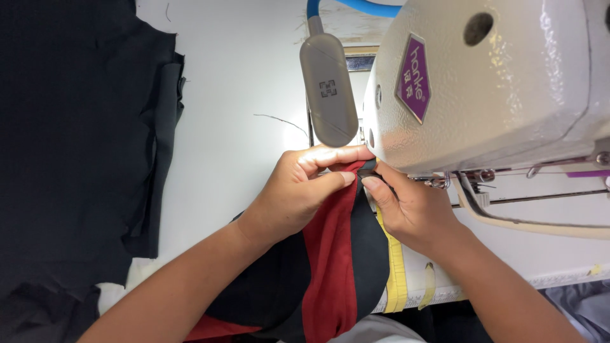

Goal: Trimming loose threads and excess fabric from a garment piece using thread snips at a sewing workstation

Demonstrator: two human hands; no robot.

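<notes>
Fabric [333, 254], red and black, soft, limp, light; top edge pinched between fingers of left hand [298, 190] and right hand [410, 206], best held there.

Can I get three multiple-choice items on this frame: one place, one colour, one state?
1. Where does the pile of black fabric lie?
A. left side of the table
B. under the machine head
C. on the person's right arm

2. What colour is the strip between the black panels of the fabric piece in hand?
A. blue
B. red
C. green

3. What are the hands doing?
A. resting flat, apart
B. both pinching the fabric edge
C. one raised off the table

Answers:
1 A, it covers the table's left part.
2 B, a red band runs up to the fingers.
3 B, left hand and right hand meet at the edge beside the sewing machine.
</notes>
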